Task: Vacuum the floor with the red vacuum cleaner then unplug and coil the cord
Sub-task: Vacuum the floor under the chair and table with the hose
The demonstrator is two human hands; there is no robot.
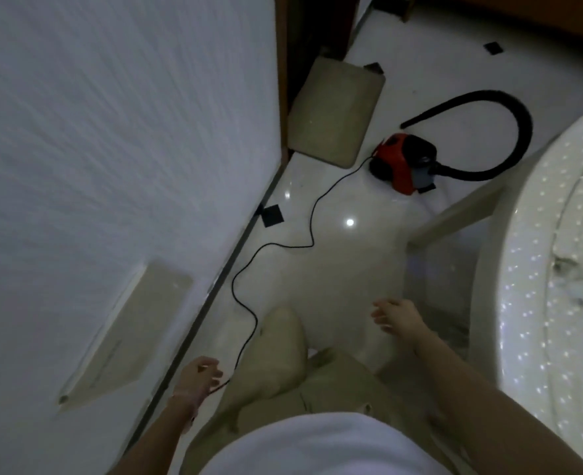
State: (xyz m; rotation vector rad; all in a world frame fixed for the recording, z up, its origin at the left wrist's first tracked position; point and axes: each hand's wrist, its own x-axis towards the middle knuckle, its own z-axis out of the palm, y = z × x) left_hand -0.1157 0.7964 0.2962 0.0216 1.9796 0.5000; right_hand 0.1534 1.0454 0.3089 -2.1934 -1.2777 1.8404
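The red and black vacuum cleaner [403, 162] sits on the glossy white floor ahead of me, its black hose [509, 114] curling in a loop to the right and back toward the left. A thin black cord [249, 265] snakes from the vacuum's rear across the floor along the wall toward me. My left hand [199, 375] is low on the left with the near end of the cord pinched between its fingers. My right hand [394, 315] hangs over the floor with fingers apart and holds nothing.
A white wall [112, 149] with a beige panel [122, 334] runs along the left. A beige mat [334, 108] lies by a wooden door frame [281, 80]. A white round bed or tub edge [540, 269] fills the right. My legs in beige trousers are below.
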